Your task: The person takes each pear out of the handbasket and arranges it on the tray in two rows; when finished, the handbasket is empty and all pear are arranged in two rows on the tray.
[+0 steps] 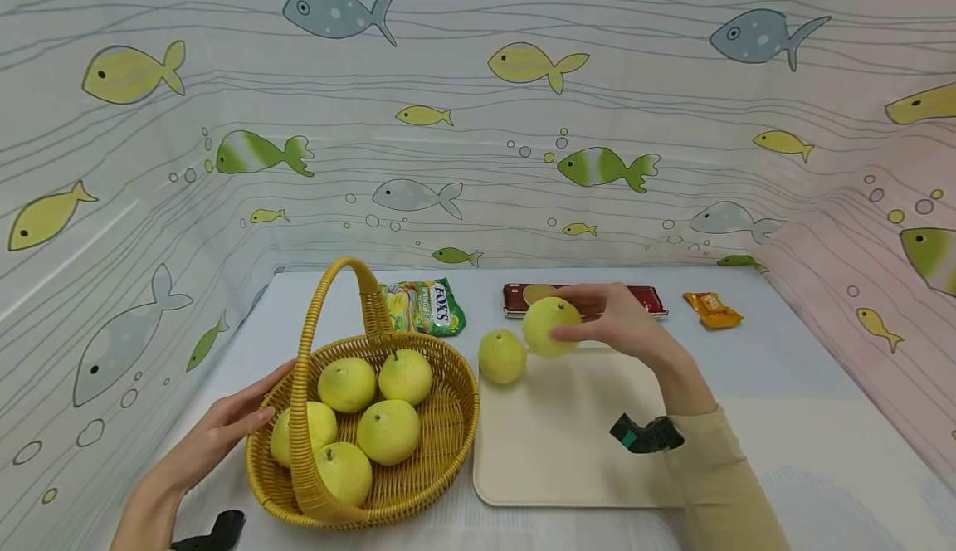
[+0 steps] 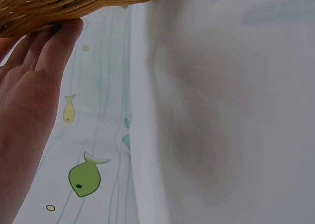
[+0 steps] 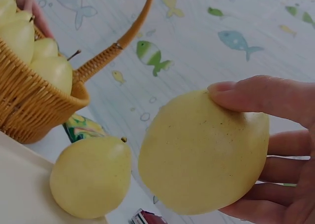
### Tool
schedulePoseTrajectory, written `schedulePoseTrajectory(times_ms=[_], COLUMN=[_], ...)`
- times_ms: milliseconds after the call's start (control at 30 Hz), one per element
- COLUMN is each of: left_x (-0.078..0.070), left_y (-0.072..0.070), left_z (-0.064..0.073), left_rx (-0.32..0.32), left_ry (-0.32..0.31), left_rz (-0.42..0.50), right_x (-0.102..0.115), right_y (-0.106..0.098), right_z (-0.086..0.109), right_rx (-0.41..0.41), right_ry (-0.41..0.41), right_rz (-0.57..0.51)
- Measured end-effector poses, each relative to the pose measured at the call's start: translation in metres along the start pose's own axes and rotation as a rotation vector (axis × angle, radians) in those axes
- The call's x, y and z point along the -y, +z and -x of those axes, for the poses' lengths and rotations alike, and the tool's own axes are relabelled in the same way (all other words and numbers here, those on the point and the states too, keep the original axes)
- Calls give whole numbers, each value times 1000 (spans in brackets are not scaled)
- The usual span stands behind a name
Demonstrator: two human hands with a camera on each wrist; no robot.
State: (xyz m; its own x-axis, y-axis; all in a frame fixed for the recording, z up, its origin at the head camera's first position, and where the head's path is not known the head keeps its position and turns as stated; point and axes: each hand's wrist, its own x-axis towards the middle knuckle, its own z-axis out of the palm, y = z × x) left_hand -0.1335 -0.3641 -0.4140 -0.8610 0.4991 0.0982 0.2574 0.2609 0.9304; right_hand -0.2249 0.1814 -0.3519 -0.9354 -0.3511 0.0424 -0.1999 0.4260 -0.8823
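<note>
A yellow-green pear (image 1: 551, 327) is held up by my right hand (image 1: 616, 319), thumb on one side and fingers on the other. It hangs over the back edge of a cream tray (image 1: 575, 451). Left of it, a second pear (image 1: 502, 357) sits at the tray's back left corner; the right wrist view shows this pear (image 3: 91, 177) beside the held one (image 3: 204, 155). My left hand (image 1: 212, 426) rests against the left side of a wicker basket (image 1: 418, 485), its fingers nearly straight in the left wrist view. Several pears (image 1: 388, 431) lie in the basket.
Behind the basket lies a green FOX'S candy bag (image 1: 426, 306). A long dark red packet (image 1: 646, 300) is behind the tray, partly hidden by my right hand. An orange packet (image 1: 713, 310) lies at the back right. The basket's tall handle (image 1: 302, 368) arches upward. Fish-patterned sheeting surrounds the table.
</note>
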Motion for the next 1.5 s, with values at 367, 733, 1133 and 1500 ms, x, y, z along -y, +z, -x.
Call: schedulePoseTrajectory(times_ms=[367,733,1133,1500], left_x=[0,0,-1,-1], left_y=[0,0,1,-1], left_z=[1,1,2,0], left_rx=[-6,3,-22,-14], left_ry=[-20,-25,-47,-43], left_rz=[-9,3,-28,-21], right_x=[-14,-33,-57,-67], right_y=[-1,1,6,9], right_z=[-6,-12,-19,-22], right_rx=[30,97,138,191], right_ry=[26,33,35,40], right_rz=[11,28,45,47])
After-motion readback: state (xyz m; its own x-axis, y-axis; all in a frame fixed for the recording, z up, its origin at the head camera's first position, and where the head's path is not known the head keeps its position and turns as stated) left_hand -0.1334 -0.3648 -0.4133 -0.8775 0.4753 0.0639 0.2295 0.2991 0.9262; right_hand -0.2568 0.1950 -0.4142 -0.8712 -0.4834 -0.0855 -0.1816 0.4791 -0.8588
